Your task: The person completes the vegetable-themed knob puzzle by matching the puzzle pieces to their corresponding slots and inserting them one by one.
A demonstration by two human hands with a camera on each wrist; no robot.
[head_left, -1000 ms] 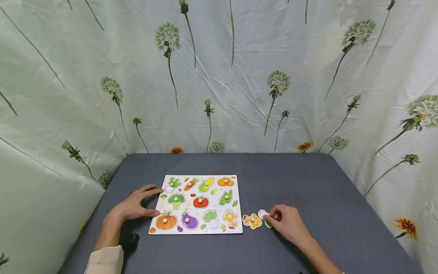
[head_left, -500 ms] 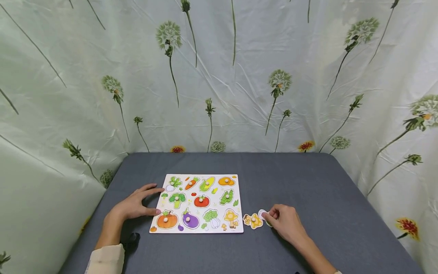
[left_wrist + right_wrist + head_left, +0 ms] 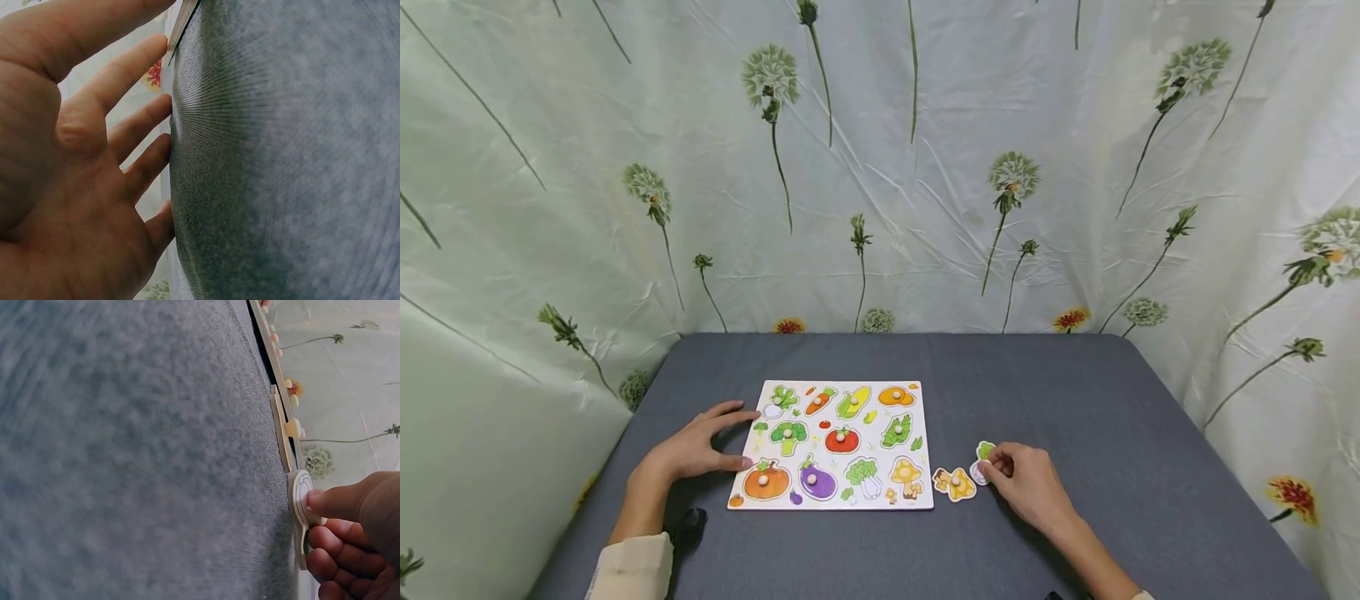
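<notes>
A white vegetable puzzle board [image 3: 820, 505] lies flat on the table, with knobbed pieces set in most of its spots. My left hand [image 3: 688, 450] is at the board's left edge, thumb and index finger touching it, the fingers spread in the left wrist view [image 3: 94, 156]. To the board's right, my right hand [image 3: 1028, 485] pinches a bok choy puzzle piece [image 3: 984, 451], its green leaves pointing away and its white stem part covered by the fingers. In the right wrist view the thumb presses on the bok choy piece [image 3: 301, 490]. Beside it lies a yellow mushroom puzzle piece [image 3: 955, 484].
The bok choy picture [image 3: 862, 477] and the mushroom picture [image 3: 906, 478] on the board bear no knobs. Grey cloth covers the table [image 3: 1075, 400]. A curtain [image 3: 925, 208] with dandelion prints hangs behind it.
My right hand has turned the bok choy piece: its leaves were toward the lower right under the fingers and now point away. The left hand and the board hold still.
</notes>
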